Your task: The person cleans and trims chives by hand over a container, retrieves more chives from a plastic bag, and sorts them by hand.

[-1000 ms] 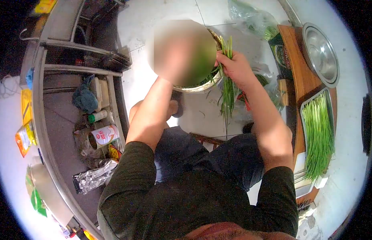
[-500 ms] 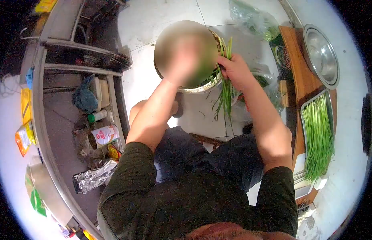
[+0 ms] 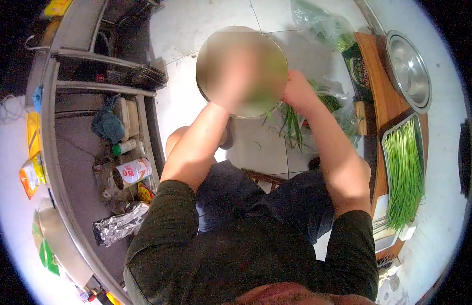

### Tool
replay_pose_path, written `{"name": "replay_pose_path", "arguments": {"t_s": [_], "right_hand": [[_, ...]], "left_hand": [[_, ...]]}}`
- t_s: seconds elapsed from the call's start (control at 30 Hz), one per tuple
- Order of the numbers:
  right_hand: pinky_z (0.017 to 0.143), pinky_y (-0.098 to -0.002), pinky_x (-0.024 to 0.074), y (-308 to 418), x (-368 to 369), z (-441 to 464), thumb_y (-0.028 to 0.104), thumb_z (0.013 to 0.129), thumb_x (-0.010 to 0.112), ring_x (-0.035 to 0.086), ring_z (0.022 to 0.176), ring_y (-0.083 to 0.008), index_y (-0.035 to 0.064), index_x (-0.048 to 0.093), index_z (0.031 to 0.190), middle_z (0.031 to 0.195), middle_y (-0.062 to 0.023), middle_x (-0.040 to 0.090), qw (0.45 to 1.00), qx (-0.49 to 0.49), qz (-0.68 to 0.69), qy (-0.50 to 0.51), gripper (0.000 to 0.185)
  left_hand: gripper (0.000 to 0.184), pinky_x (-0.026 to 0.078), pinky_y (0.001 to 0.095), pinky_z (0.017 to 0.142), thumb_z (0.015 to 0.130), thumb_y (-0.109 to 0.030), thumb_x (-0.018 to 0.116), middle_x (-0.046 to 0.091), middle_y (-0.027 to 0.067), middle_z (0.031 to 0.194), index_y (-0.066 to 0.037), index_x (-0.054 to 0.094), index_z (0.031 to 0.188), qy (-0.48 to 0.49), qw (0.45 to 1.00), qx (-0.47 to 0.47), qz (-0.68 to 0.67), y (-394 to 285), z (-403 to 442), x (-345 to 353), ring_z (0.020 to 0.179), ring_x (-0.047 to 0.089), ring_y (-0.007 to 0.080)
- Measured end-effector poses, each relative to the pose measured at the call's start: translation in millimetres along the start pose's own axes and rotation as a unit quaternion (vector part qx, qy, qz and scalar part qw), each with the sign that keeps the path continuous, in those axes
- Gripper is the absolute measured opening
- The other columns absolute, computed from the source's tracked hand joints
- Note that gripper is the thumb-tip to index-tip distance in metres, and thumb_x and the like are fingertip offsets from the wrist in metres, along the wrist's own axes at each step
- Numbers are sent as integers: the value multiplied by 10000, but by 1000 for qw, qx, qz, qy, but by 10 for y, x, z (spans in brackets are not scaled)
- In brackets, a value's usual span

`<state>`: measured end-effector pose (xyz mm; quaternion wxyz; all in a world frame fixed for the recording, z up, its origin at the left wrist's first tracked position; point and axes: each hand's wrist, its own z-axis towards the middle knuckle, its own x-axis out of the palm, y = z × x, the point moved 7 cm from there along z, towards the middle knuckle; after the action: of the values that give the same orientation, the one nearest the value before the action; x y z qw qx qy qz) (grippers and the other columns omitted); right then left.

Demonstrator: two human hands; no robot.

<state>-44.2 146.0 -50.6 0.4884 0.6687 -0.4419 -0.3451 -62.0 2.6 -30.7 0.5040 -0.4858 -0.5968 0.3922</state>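
Note:
A round container (image 3: 250, 117) stands on the floor between my knees; a blurred disc hides most of it. My left hand (image 3: 239, 73) reaches over it, a skin-coloured smear whose fingers I cannot make out. At the container's right edge my right hand (image 3: 298, 92) is closed, apparently around garlic chives (image 3: 292, 124) whose long green leaves hang below it. More garlic chives (image 3: 402, 175) lie lined up in a metal tray (image 3: 420, 133) at the right.
A steel bowl (image 3: 408, 71) and the tray rest on a wooden board (image 3: 381, 81) at right. Plastic bags with greens (image 3: 325, 25) lie on the floor. On the left, a metal shelf (image 3: 76, 147) holds a can (image 3: 134, 173), a blue cloth (image 3: 108, 122) and crumpled foil (image 3: 121, 223).
My right hand has shifted slightly right and turned, closing more into a fist. The stalks that stuck up above it no longer show there; leaves now hang below, further right. My left arm barely moved.

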Motion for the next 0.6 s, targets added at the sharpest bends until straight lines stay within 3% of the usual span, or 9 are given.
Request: {"name": "replay_pose_path", "arguments": {"t_s": [0.07, 0.17, 0.23, 0.27, 0.37, 0.47, 0.57, 0.6], "right_hand": [[679, -325, 473, -60, -3, 36, 341, 831, 662, 591, 695, -156, 30, 707, 846, 756, -63, 683, 1000, -9, -20, -3, 315], [668, -326, 471, 148, -3, -43, 349, 832, 665, 592, 692, -164, 30, 697, 886, 775, -43, 678, 995, -69, -76, -7, 325], [671, -332, 473, 25, -20, 2, 346, 837, 665, 603, 705, -181, 28, 688, 937, 797, -31, 673, 998, -57, -29, -19, 335], [672, -335, 474, -20, -34, 24, 344, 839, 664, 608, 712, -190, 26, 683, 962, 808, -25, 671, 998, -50, -6, -24, 342], [691, -342, 481, -8, -248, -21, 341, 853, 650, 619, 742, -212, 18, 663, 1001, 824, -24, 657, 986, 78, 95, -109, 355], [681, -350, 492, 129, -299, -44, 363, 860, 646, 634, 744, -207, 11, 665, 996, 834, -55, 678, 977, -8, 172, -122, 378], [692, -362, 502, -27, -504, 90, 380, 869, 628, 648, 767, -199, 7, 665, 987, 847, -109, 692, 980, -75, 48, -180, 394], [688, -342, 496, 43, -550, 50, 328, 887, 609, 634, 744, -178, 4, 664, 999, 844, -91, 693, 974, -73, -39, -209, 347]], "left_hand": [[169, 407, 248, 536, 945, -152, 548, 546, 13, 657, -17, 606, 862, 12, 996, -34, 76, 18, -38, 43, 552, 482, 114], [181, 390, 246, 524, 923, -156, 592, 551, -7, 616, -36, 626, 792, 97, 993, -25, 68, -18, -126, 250, 511, 460, 91], [164, 358, 226, 502, 912, -159, 612, 556, -26, 628, -55, 634, 787, 66, 996, 38, 54, 440, 139, -87, 524, 452, 56], [159, 352, 222, 499, 909, -162, 618, 551, -33, 625, -60, 634, 788, 60, 995, 34, 72, 343, 105, -84, 525, 448, 50], [160, 330, 220, 488, 911, -182, 628, 520, -52, 608, -72, 632, 794, 38, 993, -61, 98, 77, -26, 16, 522, 426, 40], [185, 320, 222, 488, 920, -194, 620, 491, -63, 602, -88, 610, 769, 24, 990, -52, 125, 42, -11, -23, 522, 407, 37], [232, 315, 223, 496, 930, -199, 606, 460, -75, 606, -102, 565, 723, 28, 989, 0, 149, 96, 66, -105, 533, 387, 35], [243, 315, 224, 499, 933, -200, 602, 454, -77, 609, -105, 555, 715, 29, 986, 14, 166, 142, 101, -155, 540, 384, 34]]}}
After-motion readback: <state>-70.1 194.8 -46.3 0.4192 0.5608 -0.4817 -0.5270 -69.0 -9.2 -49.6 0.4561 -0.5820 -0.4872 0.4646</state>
